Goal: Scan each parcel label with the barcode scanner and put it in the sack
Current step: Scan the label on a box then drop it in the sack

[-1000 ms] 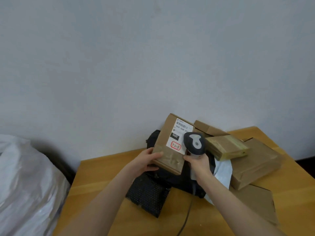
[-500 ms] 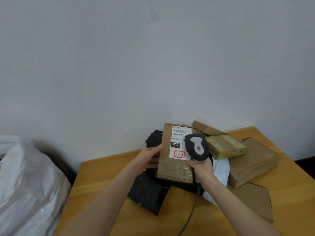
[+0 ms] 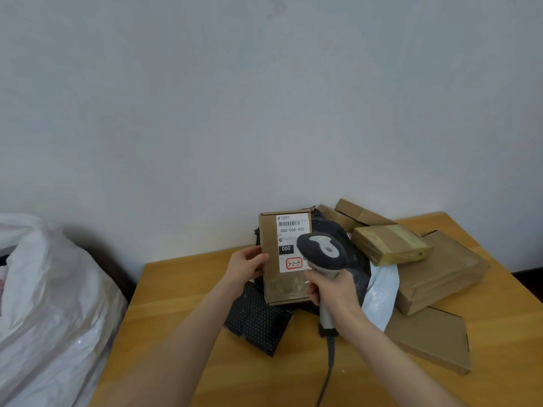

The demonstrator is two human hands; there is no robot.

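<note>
Parcel (image 3: 282, 277) swung upright, left grip (image 3: 246, 267) on edge, scanner (image 3: 321, 251) before label (image 3: 289, 230)

One wide-angle camera, worn on the head, looked forward and down across the desk (image 3: 182, 292) from its near side, sat close over it, faced the grey wall (image 3: 264, 113) behind, and caught the sack (image 3: 44, 304) at the left margin.

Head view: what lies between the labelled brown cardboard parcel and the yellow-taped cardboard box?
The grey barcode scanner and a black plastic bag, in the head view.
</note>
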